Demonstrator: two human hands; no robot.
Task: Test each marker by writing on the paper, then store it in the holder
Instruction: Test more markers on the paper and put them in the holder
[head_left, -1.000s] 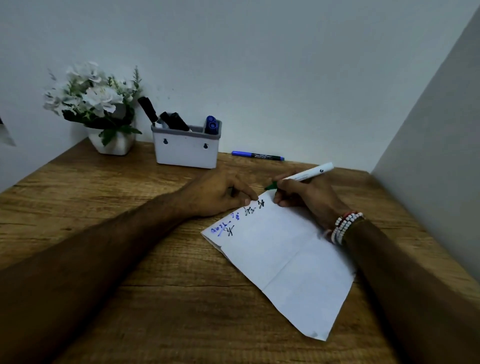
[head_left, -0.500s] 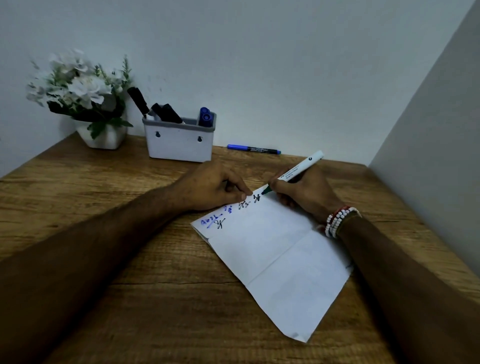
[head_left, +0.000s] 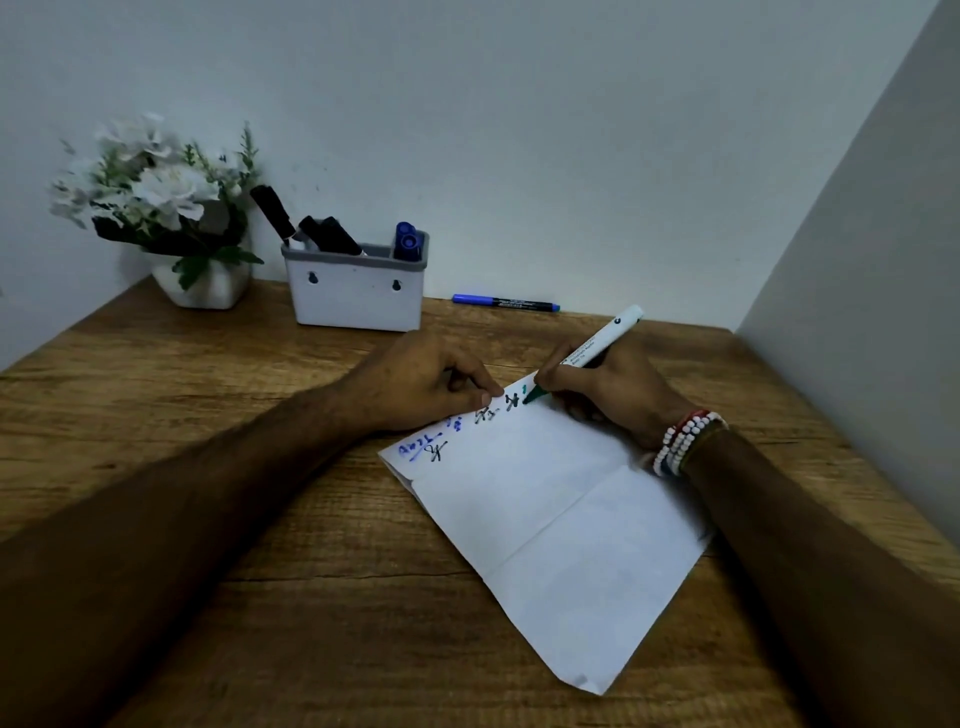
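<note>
A creased white paper (head_left: 561, 525) lies on the wooden desk (head_left: 260, 597), with blue and black scribbles along its far edge. My right hand (head_left: 608, 389) grips a white marker (head_left: 597, 348) with a green tip, the tip touching the paper's far corner beside a small green mark. My left hand (head_left: 421, 384) rests with curled fingers on the paper's far edge, pinning it down. The white holder (head_left: 358, 296) stands at the back with several black and blue markers in it. A blue marker (head_left: 504, 302) lies on the desk to the holder's right.
A white pot of white flowers (head_left: 156, 208) stands at the back left beside the holder. Walls close the desk at the back and right. Beaded bracelets (head_left: 683, 441) circle my right wrist.
The green tip has come down onto the paper's far corner and a small green mark has appeared there. My left hand stays on the paper.
</note>
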